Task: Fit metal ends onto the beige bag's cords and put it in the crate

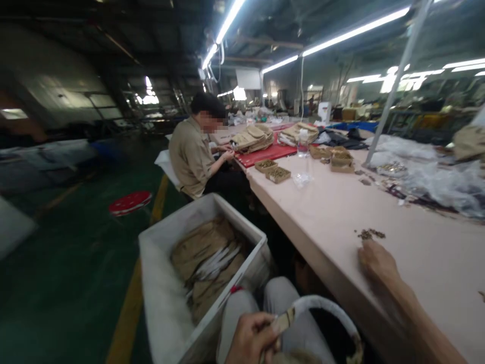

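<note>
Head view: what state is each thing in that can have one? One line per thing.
White bin: open-topped, partly filled
Tan cloth: heaped in the bin
Curved strip: bent in an arc, one end held
Left hand: closed on that end
Right hand: on the table, grip unclear
Small pieces: loose, scattered
Clear bottle: upright
Red stool: upright, unoccupied
Ceiling light: lit

The left hand (253,337) is gripping a tan fabric strip (283,321) above the lap, beside a white bin (159,283) holding tan garments. The right hand (377,260) is touching small metal pieces (371,234) on the worktop (322,202). Beyond the hands, a seated person (193,151) is handling something.
</note>
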The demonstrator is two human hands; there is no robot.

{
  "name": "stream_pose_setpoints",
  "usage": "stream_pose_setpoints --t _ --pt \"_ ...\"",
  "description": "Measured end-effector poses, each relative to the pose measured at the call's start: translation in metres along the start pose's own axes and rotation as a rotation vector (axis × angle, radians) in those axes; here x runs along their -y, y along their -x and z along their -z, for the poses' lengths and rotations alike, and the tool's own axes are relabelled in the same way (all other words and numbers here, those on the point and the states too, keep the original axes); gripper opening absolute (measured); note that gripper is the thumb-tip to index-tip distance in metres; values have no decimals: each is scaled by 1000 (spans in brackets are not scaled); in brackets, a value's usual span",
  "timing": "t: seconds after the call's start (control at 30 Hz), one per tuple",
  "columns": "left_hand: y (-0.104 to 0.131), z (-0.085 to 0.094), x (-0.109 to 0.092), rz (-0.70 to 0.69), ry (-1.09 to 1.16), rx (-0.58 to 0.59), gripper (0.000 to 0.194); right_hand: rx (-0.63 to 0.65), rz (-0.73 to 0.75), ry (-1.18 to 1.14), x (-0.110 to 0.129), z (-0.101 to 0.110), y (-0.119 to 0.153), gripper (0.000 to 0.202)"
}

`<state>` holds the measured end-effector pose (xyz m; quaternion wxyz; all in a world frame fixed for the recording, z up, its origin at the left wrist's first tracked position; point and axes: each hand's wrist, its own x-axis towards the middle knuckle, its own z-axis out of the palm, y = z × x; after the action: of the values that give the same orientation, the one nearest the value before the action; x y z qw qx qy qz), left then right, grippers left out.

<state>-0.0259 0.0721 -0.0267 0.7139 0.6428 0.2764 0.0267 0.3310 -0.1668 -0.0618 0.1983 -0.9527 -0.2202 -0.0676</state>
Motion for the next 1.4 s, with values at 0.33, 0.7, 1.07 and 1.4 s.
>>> stream_pose_setpoints --t 0.33,0.7,1.07,1.4 --pt "11 -22 2 78 170 -35 50 369 550 -679 96 26 150 11" --pt "6 -21 17 47 227 41 52 256 819 -678 132 -11 175 22" --pt "16 -27 10 -64 147 17 48 378 616 -827 143 1 175 7" --pt "19 -30 13 -73 152 63 45 506 382 -842 139 3 175 14"
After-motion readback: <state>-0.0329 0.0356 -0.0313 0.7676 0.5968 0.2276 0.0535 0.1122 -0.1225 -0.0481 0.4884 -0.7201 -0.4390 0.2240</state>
